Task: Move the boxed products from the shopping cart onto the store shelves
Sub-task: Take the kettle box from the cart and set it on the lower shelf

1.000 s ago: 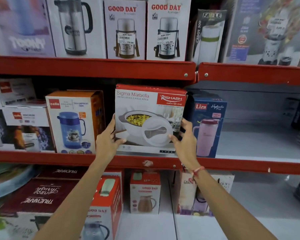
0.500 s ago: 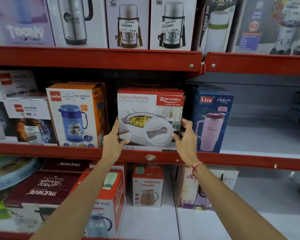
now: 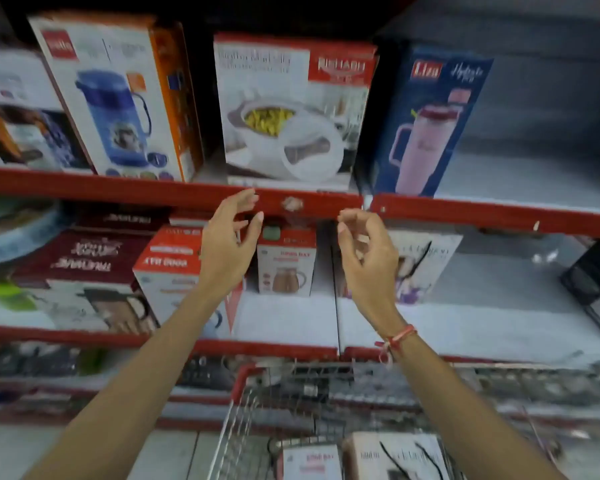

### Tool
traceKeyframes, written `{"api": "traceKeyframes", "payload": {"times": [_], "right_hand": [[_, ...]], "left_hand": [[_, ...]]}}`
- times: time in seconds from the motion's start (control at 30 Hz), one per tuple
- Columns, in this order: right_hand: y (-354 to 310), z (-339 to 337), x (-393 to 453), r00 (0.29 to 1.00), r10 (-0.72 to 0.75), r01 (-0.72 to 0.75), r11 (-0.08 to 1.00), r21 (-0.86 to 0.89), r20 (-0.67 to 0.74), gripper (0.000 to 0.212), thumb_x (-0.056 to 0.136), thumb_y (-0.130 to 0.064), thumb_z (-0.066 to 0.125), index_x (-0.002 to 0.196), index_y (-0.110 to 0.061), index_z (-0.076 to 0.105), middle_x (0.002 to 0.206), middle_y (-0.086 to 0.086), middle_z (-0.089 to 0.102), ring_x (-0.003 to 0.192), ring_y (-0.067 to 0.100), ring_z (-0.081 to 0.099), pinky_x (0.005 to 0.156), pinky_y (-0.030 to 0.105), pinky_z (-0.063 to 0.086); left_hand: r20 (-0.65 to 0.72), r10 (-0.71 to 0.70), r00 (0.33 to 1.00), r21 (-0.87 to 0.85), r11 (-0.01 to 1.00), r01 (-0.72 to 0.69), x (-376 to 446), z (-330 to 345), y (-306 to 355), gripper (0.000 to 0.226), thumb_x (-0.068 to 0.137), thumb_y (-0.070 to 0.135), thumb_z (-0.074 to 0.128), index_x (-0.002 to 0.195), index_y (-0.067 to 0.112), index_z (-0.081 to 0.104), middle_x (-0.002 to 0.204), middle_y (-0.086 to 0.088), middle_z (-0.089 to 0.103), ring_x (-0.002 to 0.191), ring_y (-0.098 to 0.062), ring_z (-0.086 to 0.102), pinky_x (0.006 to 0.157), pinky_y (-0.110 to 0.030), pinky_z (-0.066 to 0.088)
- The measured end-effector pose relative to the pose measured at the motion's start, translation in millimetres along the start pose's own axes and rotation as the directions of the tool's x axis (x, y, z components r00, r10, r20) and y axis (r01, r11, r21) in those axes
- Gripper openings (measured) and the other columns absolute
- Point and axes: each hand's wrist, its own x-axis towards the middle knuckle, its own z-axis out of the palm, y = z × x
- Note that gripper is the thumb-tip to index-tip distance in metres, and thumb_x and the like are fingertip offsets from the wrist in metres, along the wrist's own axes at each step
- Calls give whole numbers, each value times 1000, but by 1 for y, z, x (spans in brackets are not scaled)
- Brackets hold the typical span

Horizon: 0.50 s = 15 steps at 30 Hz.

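The white and red casserole box point(image 3: 291, 109) stands upright on the middle red shelf point(image 3: 153, 190), between an orange jug box and a blue tumbler box. My left hand point(image 3: 227, 244) and my right hand point(image 3: 366, 254) hover below that shelf's front edge, fingers apart, holding nothing. At the bottom, the wire shopping cart point(image 3: 243, 403) holds a small white box point(image 3: 309, 460) and a larger white box point(image 3: 395, 455).
An orange jug box point(image 3: 118, 98) stands left of the casserole box, a blue tumbler box point(image 3: 430, 123) to its right. The lower shelf point(image 3: 291, 320) carries several boxes, among them a small kettle box point(image 3: 286, 261). Bare shelf surface shows at the right.
Both hands have let go of the casserole box and dropped below the shelf edge. The view has tilted down, and the cart now shows.
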Motion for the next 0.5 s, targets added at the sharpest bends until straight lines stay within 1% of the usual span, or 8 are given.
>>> {"api": "traceKeyframes", "payload": {"times": [0.1, 0.17, 0.23, 0.3, 0.37, 0.4, 0.43, 0.5], "right_hand": [[27, -5, -55, 984, 144, -139, 989, -56, 104, 15, 97, -10, 53, 110, -8, 61, 103, 5, 65, 88, 6, 60, 75, 16, 51], [51, -8, -96, 948, 280, -263, 957, -123, 153, 15, 97, -15, 53, 110, -11, 60, 101, 4, 66, 86, 8, 61, 71, 14, 50], [79, -12, -142, 875, 435, -397, 895, -203, 210, 14, 97, -19, 53, 109, -14, 59, 96, 1, 67, 83, 12, 64, 68, 17, 51], [110, -16, -188, 720, 624, -539, 779, -322, 303, 19, 97, -18, 51, 113, -12, 58, 97, 6, 68, 88, 23, 66, 73, 28, 52], [142, -22, -236, 481, 796, -585, 604, -540, 369, 30, 97, -23, 47, 121, -7, 58, 114, 15, 66, 104, 33, 63, 82, 33, 49], [155, -25, -259, 376, 849, -573, 528, -626, 371, 37, 96, -27, 44, 122, -5, 58, 122, 16, 64, 109, 33, 61, 83, 29, 45], [169, -27, -283, 299, 880, -566, 474, -674, 368, 43, 94, -31, 43, 123, -3, 58, 127, 16, 62, 110, 31, 61, 77, 23, 41], [194, -30, -324, 175, 914, -586, 396, -707, 367, 52, 93, -34, 48, 135, -4, 47, 134, 13, 58, 106, 27, 63, 71, 17, 43]], "left_hand": [[115, -132, 985, 18, 991, 131, -55, 13, -18, 35, 92, 16, 54, 126, 12, 51, 110, 4, 63, 92, -4, 59, 73, -3, 46], [196, -230, 953, 45, 973, 226, -96, 21, -37, 31, 92, 14, 54, 123, 12, 53, 105, 3, 65, 88, -6, 60, 70, -8, 50], [282, -336, 899, 101, 942, 321, -142, 30, -60, 26, 91, 13, 55, 117, 10, 57, 101, -2, 69, 89, -11, 64, 76, -18, 53], [350, -465, 813, 231, 884, 406, -190, 40, -82, 23, 88, 14, 57, 111, 10, 62, 95, -9, 73, 86, -21, 69, 78, -27, 54], [428, -630, 648, 360, 777, 517, -240, 51, -98, 23, 87, 12, 57, 109, 10, 63, 97, -14, 73, 88, -27, 69, 77, -28, 52], [456, -694, 557, 418, 720, 554, -263, 57, -102, 23, 87, 10, 56, 110, 9, 63, 101, -14, 72, 90, -28, 68, 77, -28, 50], [466, -747, 474, 470, 663, 583, -284, 62, -104, 23, 88, 10, 56, 109, 7, 64, 106, -14, 71, 92, -26, 67, 77, -28, 49], [454, -826, 333, 527, 551, 647, -325, 72, -111, 23, 89, 13, 57, 110, 7, 64, 111, -13, 70, 92, -23, 66, 76, -28, 51]]}}
